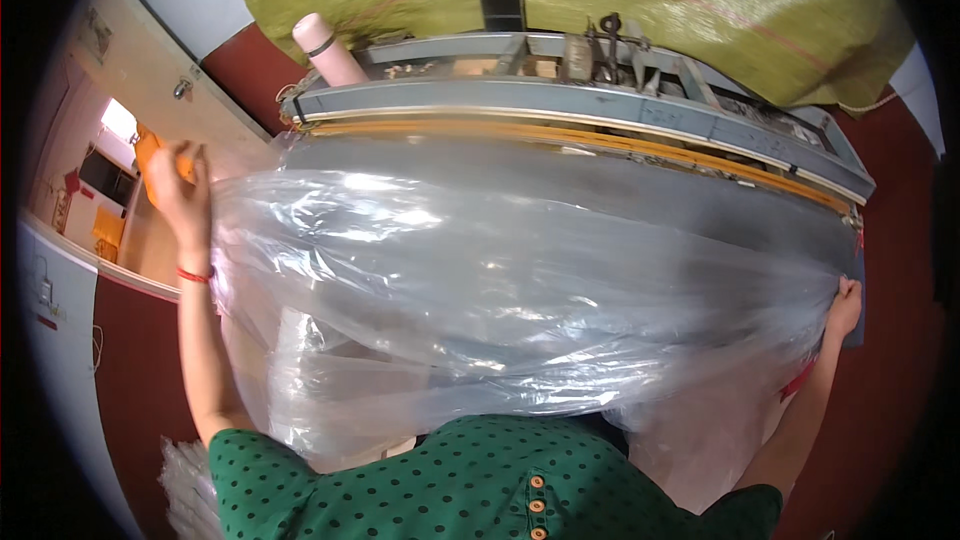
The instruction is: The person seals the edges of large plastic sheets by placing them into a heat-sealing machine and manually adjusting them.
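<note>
A wide sheet of clear plastic film (480, 280) stretches across in front of me, wrinkled and shiny. My right hand (846, 308) is closed on its gathered right edge. At the far left my left hand (182, 202) is raised beside the film's other end, fingers curled around an orange object (152, 162). Its kind is hard to make out. Whether the left hand also touches the film cannot be seen. Beneath the film lies a dark grey work surface (620, 175).
A grey metal frame (400, 97) with an orange strip (500, 131) runs along the far side. It carries a pink bottle (332, 52), dark metal tools (610, 45) and a phone-like black slab (501, 2). Yellow-green sheeting (680, 0) hangs behind; a door (150, 60) stands left. More clear plastic (188, 480) lies lower left.
</note>
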Tool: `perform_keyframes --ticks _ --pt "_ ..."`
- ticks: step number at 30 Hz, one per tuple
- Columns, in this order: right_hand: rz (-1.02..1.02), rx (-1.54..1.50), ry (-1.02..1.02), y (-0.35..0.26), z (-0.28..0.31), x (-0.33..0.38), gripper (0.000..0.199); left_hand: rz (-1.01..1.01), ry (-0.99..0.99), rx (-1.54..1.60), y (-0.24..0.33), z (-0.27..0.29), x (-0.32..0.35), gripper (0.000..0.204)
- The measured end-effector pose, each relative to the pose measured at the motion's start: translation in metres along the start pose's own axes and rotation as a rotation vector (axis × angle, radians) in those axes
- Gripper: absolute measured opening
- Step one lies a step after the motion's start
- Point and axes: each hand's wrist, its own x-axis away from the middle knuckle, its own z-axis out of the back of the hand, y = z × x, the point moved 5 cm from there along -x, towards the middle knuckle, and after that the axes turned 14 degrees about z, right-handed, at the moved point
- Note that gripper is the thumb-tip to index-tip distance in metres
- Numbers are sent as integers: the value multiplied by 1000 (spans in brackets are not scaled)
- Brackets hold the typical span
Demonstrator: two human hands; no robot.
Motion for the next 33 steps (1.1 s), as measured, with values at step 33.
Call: perform_keyframes --ticks 33 --pt "-87 -1264 -86 108 118 -2 20 345 -1007 642 160 -176 166 51"
